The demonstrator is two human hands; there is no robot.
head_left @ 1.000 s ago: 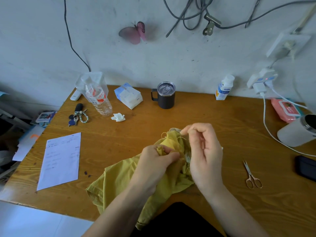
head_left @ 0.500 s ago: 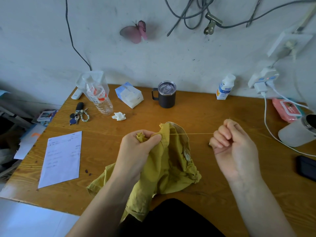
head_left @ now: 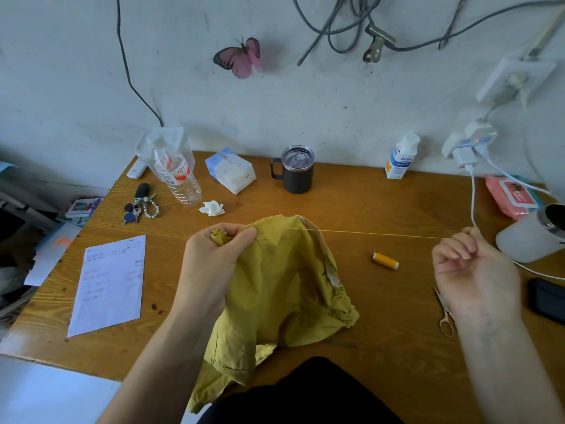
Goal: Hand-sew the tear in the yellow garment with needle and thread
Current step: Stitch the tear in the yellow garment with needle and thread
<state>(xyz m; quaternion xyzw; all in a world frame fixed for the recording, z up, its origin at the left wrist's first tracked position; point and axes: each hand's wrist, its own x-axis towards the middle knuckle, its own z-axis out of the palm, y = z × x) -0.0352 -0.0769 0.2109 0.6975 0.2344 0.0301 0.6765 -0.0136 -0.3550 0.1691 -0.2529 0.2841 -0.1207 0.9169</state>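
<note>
Left grip is clamped on a bunched fold of the yellow garment; right grip pinches the thread. Beneath both lies the wooden surface, set against a white wall. The garment drapes from the left grip toward the person, long axis near-to-far. The thread runs taut, crosswise, between the grips. Between them lies a yellow spool; scissors lie beside the right grip's wrist.

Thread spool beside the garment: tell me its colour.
The thread spool is orange-yellow; the head view, the only one, shows it best.
</note>
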